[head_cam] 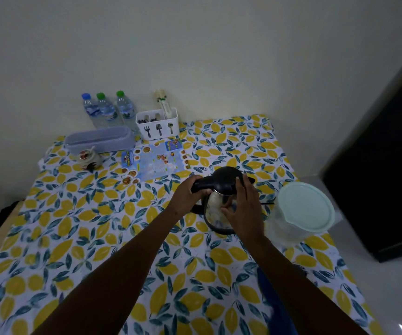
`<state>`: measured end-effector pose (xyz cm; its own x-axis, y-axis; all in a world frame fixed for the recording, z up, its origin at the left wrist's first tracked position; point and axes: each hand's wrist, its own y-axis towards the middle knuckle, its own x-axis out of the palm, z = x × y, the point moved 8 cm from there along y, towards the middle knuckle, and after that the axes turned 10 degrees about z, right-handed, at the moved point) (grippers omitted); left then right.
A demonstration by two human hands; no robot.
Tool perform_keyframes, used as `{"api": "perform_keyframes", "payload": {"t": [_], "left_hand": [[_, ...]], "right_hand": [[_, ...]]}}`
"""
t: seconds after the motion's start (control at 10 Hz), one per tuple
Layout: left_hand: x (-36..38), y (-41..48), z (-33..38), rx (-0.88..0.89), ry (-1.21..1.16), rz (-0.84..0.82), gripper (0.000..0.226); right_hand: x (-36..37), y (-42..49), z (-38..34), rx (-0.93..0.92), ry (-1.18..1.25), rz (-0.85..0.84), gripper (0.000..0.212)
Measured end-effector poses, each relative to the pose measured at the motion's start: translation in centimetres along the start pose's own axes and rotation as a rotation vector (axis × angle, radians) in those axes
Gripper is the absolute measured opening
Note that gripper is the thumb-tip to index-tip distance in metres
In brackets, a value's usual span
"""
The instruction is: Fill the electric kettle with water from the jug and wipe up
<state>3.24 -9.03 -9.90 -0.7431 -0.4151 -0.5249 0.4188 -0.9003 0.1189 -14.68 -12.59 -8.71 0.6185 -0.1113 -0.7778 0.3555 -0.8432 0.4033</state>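
Jug (pixel 304 211) right of kettle (pixel 221 201)

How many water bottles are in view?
3, in a row against the wall at the table's far left: blue-capped bottle, green-capped middle bottle, green-capped right bottle. None seem hidden.

The single head-worn camera looked forward and steeply down from above the lemon-patterned tablecloth (pixel 79 238), close over both forearms, facing the plain pale wall (pixel 195 56) well beyond the fingers (pixel 239 189).

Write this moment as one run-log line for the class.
left hand: grips kettle handle | right hand: on kettle body | kettle lid: shut | jug: lidded, right of kettle | stage: before filling
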Motion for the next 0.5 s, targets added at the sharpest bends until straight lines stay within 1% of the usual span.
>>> {"api": "perform_keyframes", "payload": {"t": [0.1, 0.3, 0.4, 0.5], "left_hand": [[0.0, -0.3, 0.0, 0.022, -0.01, 0.029, 0.032], [-0.2, -1.3, 1.0, 0.065, 0.043, -0.001, 0.035], [-1.1, -1.7, 1.1, 0.094, 0.135, 0.041, 0.045], [-3.4, -2.0, 1.7, 0.138, 0.201, 0.149, 0.056]], "right_hand": [[0.1, -0.5, 0.3, 0.015, 0.037, 0.012, 0.106], [-0.2, -0.9, 0.0, 0.032, 0.046, -0.011, 0.105], [-0.8, -0.7, -0.8, 0.001, -0.004, 0.022, 0.094], [-1.8, 0.7, -3.1, -0.123, -0.067, 0.084, 0.071]]}}
